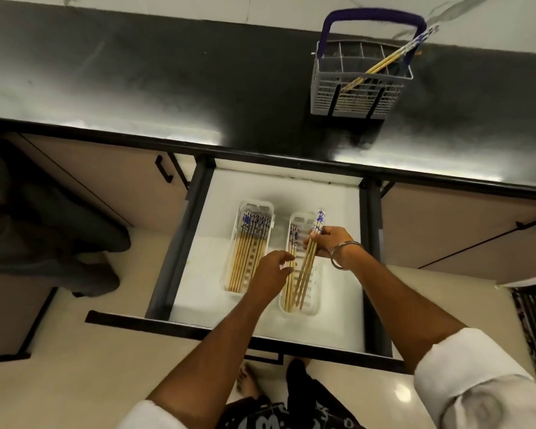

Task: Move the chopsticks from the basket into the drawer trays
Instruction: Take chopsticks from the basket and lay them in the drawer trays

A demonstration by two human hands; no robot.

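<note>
A grey basket (358, 100) with a blue handle stands on the dark counter, a few chopsticks (384, 61) leaning in it. Two clear trays lie in the open drawer. The left tray (240, 212) holds several bamboo chopsticks with blue patterned tops (248, 252). My right hand (330, 241) grips a bundle of chopsticks (307, 270) over the right tray (311, 309), their tips down in it. My left hand (271, 274) pinches the chopsticks lying in the right tray (292, 243).
The white drawer (205, 274) is pulled out under the counter edge, with dark rails on both sides. Closed cabinet doors with black handles (163, 168) flank it. My bare foot (246, 379) shows on the pale floor below.
</note>
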